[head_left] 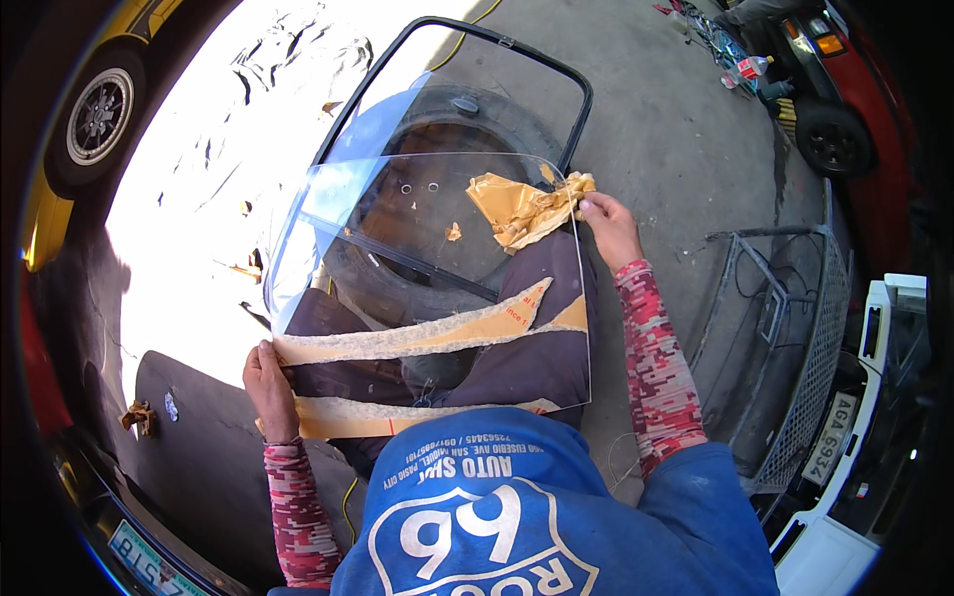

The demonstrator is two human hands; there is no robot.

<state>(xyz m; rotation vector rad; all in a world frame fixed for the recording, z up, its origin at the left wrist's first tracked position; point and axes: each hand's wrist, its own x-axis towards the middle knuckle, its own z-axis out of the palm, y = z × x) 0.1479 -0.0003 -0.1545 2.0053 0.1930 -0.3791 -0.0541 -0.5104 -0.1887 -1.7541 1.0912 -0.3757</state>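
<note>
A clear plastic sheet [427, 204] with rounded corners leans over my lap. Torn strips of tan backing paper cling to it: a long, curved strip [417, 341] across the middle and another strip [343, 415] along the bottom edge. My left hand [270, 392] grips the sheet's left edge, thumb by the end of the middle strip. At the upper right edge, my right hand [611, 230] pinches a crumpled piece of tan paper [527, 211]. Part of that paper lies over the sheet; whether it is still stuck there I cannot tell.
Beyond the sheet, a black window frame [581, 104] rests on a tyre [427, 104] on the concrete. A metal mesh rack [810, 348] and a white vehicle part [845, 497] stand right. Parked cars edge the view. A plastic bottle [747, 70] lies far right.
</note>
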